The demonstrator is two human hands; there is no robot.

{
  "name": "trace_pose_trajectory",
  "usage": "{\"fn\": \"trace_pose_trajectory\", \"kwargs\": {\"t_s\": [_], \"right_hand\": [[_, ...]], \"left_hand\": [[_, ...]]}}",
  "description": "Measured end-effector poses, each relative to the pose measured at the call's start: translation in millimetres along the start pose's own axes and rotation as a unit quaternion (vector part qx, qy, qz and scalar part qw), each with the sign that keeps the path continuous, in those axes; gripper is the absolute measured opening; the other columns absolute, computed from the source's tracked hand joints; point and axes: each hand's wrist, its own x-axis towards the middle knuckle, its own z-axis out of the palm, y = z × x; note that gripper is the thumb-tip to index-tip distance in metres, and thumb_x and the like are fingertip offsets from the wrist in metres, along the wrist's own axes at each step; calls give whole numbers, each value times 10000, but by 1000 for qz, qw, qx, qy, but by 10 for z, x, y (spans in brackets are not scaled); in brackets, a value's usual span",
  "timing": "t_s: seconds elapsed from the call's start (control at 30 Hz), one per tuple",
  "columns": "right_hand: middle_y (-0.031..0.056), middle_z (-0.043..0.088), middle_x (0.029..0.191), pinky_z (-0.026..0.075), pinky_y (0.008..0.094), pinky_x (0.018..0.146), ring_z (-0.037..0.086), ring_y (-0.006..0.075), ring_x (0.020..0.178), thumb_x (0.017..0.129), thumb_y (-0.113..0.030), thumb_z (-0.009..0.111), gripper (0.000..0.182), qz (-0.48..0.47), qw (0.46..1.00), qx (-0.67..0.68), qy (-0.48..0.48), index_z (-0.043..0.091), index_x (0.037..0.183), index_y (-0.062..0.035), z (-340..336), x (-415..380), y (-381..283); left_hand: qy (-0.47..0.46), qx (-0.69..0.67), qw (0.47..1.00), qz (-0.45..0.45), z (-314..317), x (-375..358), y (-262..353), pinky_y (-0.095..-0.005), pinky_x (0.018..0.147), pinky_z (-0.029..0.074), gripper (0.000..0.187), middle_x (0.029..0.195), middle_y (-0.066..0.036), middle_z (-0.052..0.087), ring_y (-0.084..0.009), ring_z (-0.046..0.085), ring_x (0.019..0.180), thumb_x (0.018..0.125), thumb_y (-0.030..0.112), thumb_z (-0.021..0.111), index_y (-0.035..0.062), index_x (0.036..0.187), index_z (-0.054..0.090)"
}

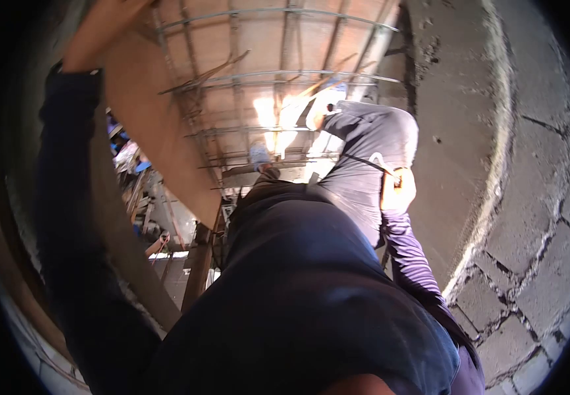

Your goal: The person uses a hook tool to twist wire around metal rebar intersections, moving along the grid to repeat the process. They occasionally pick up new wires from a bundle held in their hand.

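The left hand (104, 29) is raised at the top left of the head view, at the end of a dark sleeve (67, 197), and is laid against the upper edge of a brown plywood panel (150, 125). Its fingers are seen bunched on that edge, but whether they are curled fully round it cannot be told, since the fisheye stretches that corner. The panel's long axis is seen to run from the hand downward and to the right, toward a timber post (199, 266) below it, so the board lies directly under and beyond the fingers.

The right hand (397, 191) is held low, at the person's hip, and appears to be shut around a small yellowish object (401, 176) that is too washed out to be identified. It is well apart from the panel; the left hand is plainly the nearer one.

Beyond the panel, a mesh of steel reinforcing bars (278, 76) is laid over formwork boards, and a shoe (258, 157) is planted among the bars. The person's dark trousers (311, 289) fill the middle of the view and hide what is beneath. A rough concrete wall (456, 118) and block masonry (535, 276) close off the right side. Cluttered material (130, 164) is glimpsed in the gap left of the panel.
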Motion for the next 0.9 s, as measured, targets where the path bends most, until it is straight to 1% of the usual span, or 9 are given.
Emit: {"fn": "trace_pose_trajectory", "kwargs": {"t_s": [0.03,0.1,0.2,0.33,0.4,0.5,0.77,0.83,0.9], "right_hand": [[73,481,684,405,318,566,461,185,597,837,-44,684,156,13,1000,11,-11,540,778,-28,9,-28,41],[59,482,696,401,302,571,450,158,606,849,-48,682,158,39,998,38,-20,539,786,-26,31,-66,79],[60,476,702,404,295,579,450,154,620,863,-54,677,161,48,998,38,-28,536,792,-21,40,-76,55],[58,464,703,402,289,580,443,151,623,865,-54,676,163,12,999,21,-24,533,793,-21,27,-74,23],[61,465,704,405,295,581,444,159,620,865,-53,676,163,27,999,14,-30,533,794,-19,28,-88,-5],[70,475,703,413,309,586,454,176,617,862,-52,676,161,42,998,44,-32,534,793,-18,44,-97,-8],[70,511,692,428,306,582,485,173,610,847,-50,697,157,18,999,15,-46,552,794,-25,18,-30,-40],[46,515,676,421,291,574,478,135,614,867,-172,757,270,40,991,-57,-115,562,775,-9,-88,152,-176],[44,528,685,420,270,606,487,119,643,926,-202,705,268,131,975,83,-157,590,792,0,-94,289,-165]], "left_hand": [[25,32,999,16,-39,-5,102,-351,608,416,335,674,-106,563,-181,511,642,975,239,619,-60,824,614],[-100,-42,994,-31,-147,89,-57,-338,604,415,335,669,-97,561,-162,513,643,980,248,615,-56,844,643],[-115,-26,991,-63,-163,99,-115,-335,594,410,349,653,-93,553,-158,510,634,983,263,616,-59,857,658],[-98,-24,994,-47,-146,56,-74,-339,586,405,372,635,-93,544,-164,503,619,984,281,616,-61,844,654],[-44,-14,999,11,-128,5,-10,-348,588,409,391,632,-99,545,-174,511,615,984,301,614,-64,848,655],[-93,-31,994,-37,-189,43,-20,-357,598,416,392,644,-107,557,-184,527,628,984,310,611,-59,865,666],[-77,-38,996,-38,-141,43,-71,-355,599,419,371,649,-108,563,-190,530,630,985,290,607,-56,865,666],[-67,-53,995,-43,-138,60,-72,-358,597,418,368,648,-111,561,-195,529,629,986,283,605,-56,856,660],[-97,-16,993,-59,-165,86,-68,-362,596,417,356,650,-114,561,-199,532,628,987,275,602,-51,855,656]]}}
